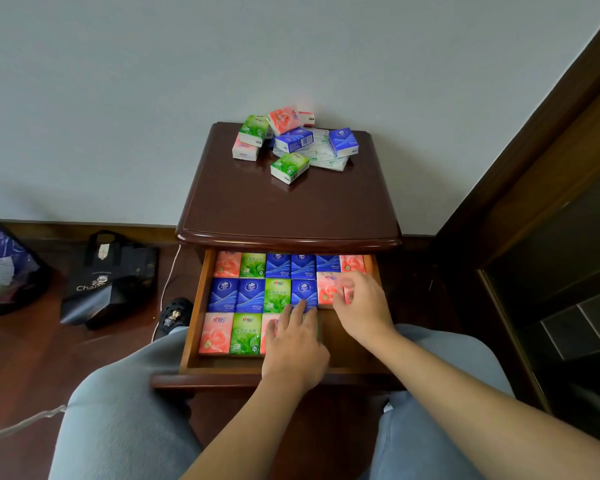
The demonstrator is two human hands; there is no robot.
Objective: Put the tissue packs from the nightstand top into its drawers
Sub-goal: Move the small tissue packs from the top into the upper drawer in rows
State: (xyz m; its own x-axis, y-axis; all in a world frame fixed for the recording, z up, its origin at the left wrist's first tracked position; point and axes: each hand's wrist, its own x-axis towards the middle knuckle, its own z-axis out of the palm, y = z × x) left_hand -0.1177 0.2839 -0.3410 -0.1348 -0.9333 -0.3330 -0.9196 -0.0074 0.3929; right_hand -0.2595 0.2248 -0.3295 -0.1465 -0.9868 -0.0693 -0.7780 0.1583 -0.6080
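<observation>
Filling the nightstand (288,209) is well under way for you: its open top drawer (191,327) already holds three near-full rows of tissue packs (250,296), laid flat, side by side. About ten loose packs (289,167) are still heaped at the back of the top — these remain to be stowed. Your left hand (293,344) rests flat, fingers straight, on front-row packs; your right hand (359,306) pinches a pink pack (329,289) in the middle row — though blur hides the exact grip.
</observation>
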